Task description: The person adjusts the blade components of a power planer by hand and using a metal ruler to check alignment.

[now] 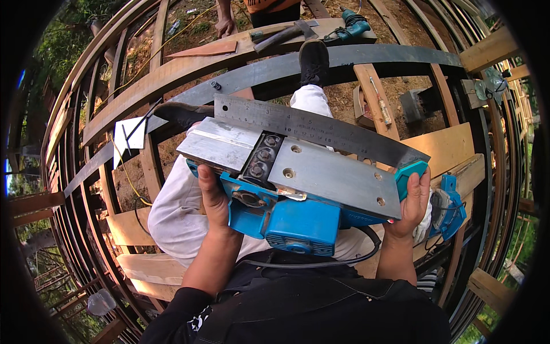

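Observation:
A blue electric planer lies sole up across my lap, its two grey metal plates and the dark bolted cutter block between them facing me. My left hand is closed round its left end, thumb on the near side. A steel try square with a teal handle stands on edge along the planer's far side, blade reaching past the cutter block. My right hand closes round the teal handle and the planer's right end; its fingers are partly hidden. A black cord loops below the planer's body.
Wooden beams form an open frame over the ground. On a far beam lie a hammer and a teal power drill. Another blue power tool sits at my right. A white sheet lies left. Another person's hand is beyond.

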`<state>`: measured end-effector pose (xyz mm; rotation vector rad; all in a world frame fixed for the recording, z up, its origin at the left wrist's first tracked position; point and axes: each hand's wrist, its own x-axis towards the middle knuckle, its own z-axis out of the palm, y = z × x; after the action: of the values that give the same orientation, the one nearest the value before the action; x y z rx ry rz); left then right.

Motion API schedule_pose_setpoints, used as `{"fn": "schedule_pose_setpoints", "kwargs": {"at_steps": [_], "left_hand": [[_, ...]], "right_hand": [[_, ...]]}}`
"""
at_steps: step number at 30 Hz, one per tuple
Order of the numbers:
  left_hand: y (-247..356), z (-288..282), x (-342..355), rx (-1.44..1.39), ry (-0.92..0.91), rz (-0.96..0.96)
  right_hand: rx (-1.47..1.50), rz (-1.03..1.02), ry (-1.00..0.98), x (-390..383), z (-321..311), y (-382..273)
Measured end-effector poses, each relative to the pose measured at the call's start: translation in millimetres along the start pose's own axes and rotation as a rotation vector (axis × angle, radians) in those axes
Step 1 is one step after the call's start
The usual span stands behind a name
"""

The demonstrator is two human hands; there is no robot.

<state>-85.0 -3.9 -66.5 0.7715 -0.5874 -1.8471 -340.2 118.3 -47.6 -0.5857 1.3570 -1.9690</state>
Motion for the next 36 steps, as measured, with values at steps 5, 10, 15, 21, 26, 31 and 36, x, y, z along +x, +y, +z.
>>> {"fn": "schedule_pose_setpoints", "kwargs": {"at_steps": [5, 10, 15, 21, 26, 31, 36], "left_hand": [[27, -9, 1, 0.327, -0.010, 0.066], [32, -10, 7, 0.271, -0.064, 0.008], [30, 4, 13, 0.283, -0.068, 0.071], [28, -17, 8, 0.340, 0.002, 0.041], [25, -17, 6, 0.354, 0.037, 0.058], [27, -11, 3, 0.421, -0.024, 0.053], [27, -12, 4, 0.370, -0.083, 0.043]], "right_hand": [[-0.022, 0.048, -0.032, -7, -8, 10], [-0.089, 0.062, -0.060, -9, -16, 14], [-0.143, 0.033, 0.072, -4, -21, 22], [0.015, 0.065, -0.013, 12, -11, 19], [-0.009, 0.026, -0.134, 18, -21, 22], [-0.105, 0.037, -0.114, 17, -16, 15], [-0.089, 0.051, -0.170, 22, -20, 19]]}}
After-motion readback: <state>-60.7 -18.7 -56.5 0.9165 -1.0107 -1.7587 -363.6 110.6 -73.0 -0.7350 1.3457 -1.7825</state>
